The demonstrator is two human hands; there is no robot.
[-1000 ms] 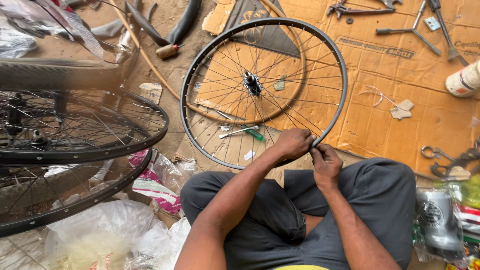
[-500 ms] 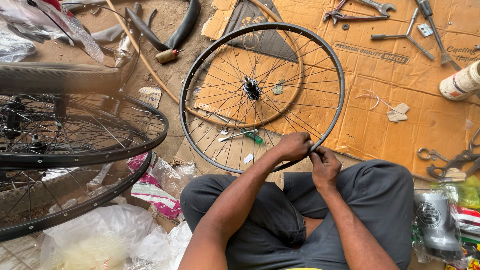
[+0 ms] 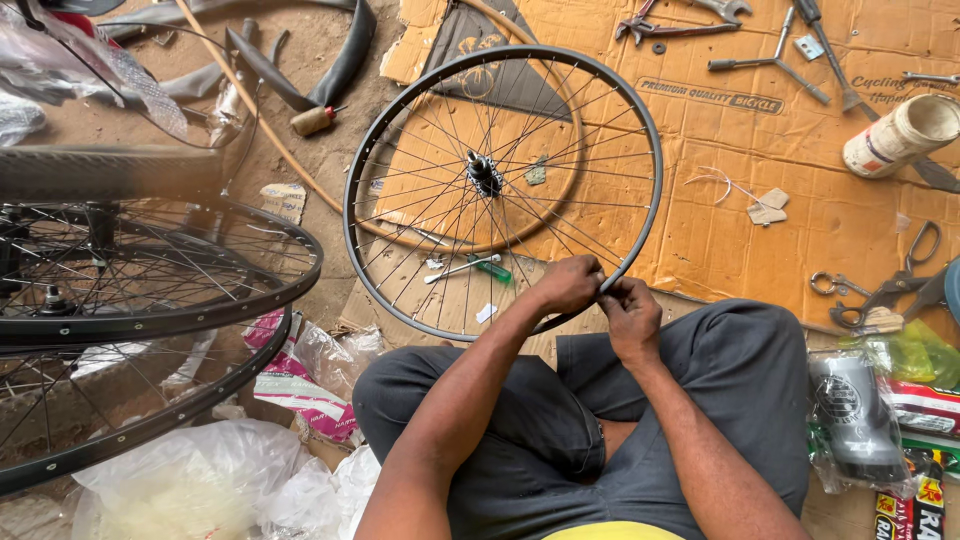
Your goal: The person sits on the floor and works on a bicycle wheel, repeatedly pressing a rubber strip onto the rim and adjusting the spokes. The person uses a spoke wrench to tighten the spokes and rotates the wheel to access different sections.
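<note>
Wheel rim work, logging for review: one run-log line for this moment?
left hand: grips wheel rim | right hand: pinches rim beside it | screwdriver: under spokes

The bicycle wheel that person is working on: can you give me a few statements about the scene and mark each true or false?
1. Both hands meet at the near edge of the wheel rim. True: the left hand and right hand grip it side by side.
2. The wheel has a tyre fitted. False: the rim is bare, with only spokes and hub showing.
3. The wheel lies partly on flattened cardboard. True.
4. The scissors are in the right hand. False: they lie on the cardboard, off to the right.
5. A green-handled screwdriver lies under the spokes. True.
6. No other wheels are in view. False: two more wheels sit at the left.
</note>
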